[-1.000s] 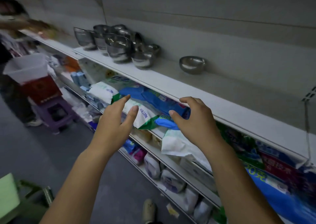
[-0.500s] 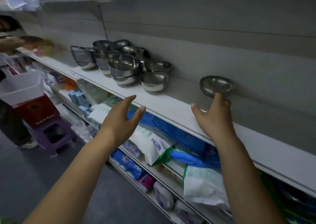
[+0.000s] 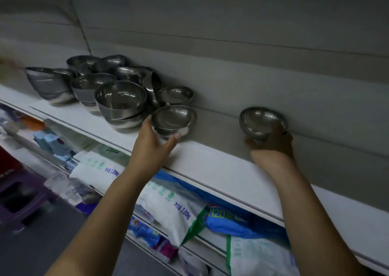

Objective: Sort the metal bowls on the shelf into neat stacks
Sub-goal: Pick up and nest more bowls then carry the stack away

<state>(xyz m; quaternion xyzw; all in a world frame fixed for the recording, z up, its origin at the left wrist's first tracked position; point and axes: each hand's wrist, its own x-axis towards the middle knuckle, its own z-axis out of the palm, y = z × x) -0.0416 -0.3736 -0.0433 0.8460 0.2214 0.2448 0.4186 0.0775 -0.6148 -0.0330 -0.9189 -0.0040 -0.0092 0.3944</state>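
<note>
Several metal bowls crowd the left of the white shelf (image 3: pixel 210 160), among them a large stack (image 3: pixel 121 99) and a leaning stack (image 3: pixel 48 82) at the far left. At the cluster's right end sits a small bowl (image 3: pixel 173 118), with another small bowl (image 3: pixel 174 94) behind it. My left hand (image 3: pixel 151 145) touches the front small bowl, fingers at its left side and thumb along its base. Further right, my right hand (image 3: pixel 271 143) grips a lone small bowl (image 3: pixel 261 122) from below, tilted toward me near the back panel.
The grey back panel (image 3: pixel 252 65) rises right behind the bowls. Bare shelf lies between the two small bowls and to the right. Below hang bagged goods (image 3: pixel 168 202) on lower shelves. A purple stool (image 3: pixel 19 195) stands on the floor at the left.
Both hands rose from below the shelf edge. My left hand reached the front small bowl. My right hand went from touching the lone bowl to gripping it and tilting it.
</note>
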